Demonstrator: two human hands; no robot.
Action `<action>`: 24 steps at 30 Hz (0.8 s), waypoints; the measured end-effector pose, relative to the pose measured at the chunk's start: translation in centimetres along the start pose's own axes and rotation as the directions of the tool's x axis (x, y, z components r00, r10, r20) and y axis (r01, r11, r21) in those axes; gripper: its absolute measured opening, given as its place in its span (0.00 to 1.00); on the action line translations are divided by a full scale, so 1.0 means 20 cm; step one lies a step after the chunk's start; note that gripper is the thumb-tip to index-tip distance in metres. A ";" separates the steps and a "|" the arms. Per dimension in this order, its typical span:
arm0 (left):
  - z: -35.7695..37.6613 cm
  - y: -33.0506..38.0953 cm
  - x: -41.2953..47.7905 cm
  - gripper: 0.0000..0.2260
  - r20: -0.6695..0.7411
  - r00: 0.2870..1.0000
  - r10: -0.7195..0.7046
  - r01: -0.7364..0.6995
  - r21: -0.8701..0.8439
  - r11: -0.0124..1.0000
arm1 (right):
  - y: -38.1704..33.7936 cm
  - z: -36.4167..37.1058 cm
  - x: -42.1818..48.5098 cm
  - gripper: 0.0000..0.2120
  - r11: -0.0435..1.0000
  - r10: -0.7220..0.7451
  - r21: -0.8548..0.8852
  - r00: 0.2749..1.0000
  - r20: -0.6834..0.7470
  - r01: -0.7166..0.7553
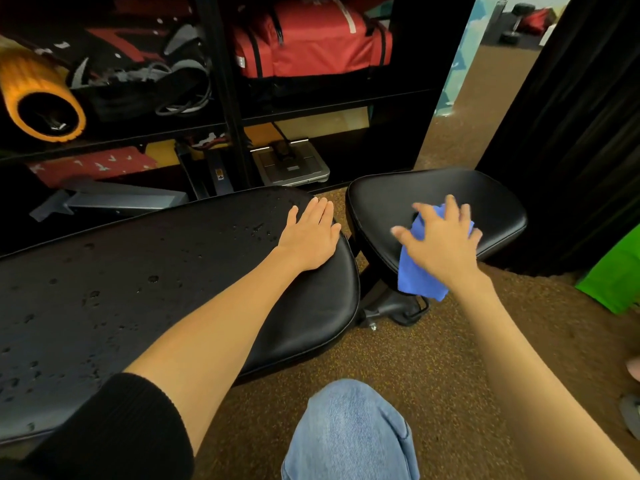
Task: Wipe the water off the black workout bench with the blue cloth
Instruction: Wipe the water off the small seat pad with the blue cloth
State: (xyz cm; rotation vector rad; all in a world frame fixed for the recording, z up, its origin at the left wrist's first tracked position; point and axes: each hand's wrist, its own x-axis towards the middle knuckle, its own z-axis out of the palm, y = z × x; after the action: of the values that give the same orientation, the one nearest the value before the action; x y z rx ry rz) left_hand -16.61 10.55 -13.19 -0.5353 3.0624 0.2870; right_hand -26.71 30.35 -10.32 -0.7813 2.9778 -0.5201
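— Where is the blue cloth (pixel 414 271) from your end?
— I see it on the small seat pad (pixel 391 195) of the black workout bench (pixel 311 323), under the right hand (pixel 443 240). One end hangs over the pad's near edge.
— Gripped?
— No. The fingers (pixel 451 206) are spread and press it down; they look blurred.
— And the left hand (pixel 311 233)?
— Flat on the long pad (pixel 121 306), at its right end, fingers straight, holding nothing. Water droplets (pixel 152 279) dot that pad left of it.

The long pad (pixel 138 289) lies left of the seat pad (pixel 381 202), shelves (pixel 332 98) behind both.
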 end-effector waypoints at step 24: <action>0.02 0.00 0.01 0.25 -0.015 1.000 0.010 -0.010 -0.004 1.000 | -0.02 0.31 -0.25 0.28 0.996 0.023 -0.078 0.975 -0.223 -0.042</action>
State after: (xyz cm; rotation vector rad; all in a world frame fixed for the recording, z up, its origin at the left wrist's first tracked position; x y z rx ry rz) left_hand -16.77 10.61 -13.50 -0.5246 3.0804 0.2908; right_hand -21.48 30.46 -16.44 -0.7232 3.2307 -0.5185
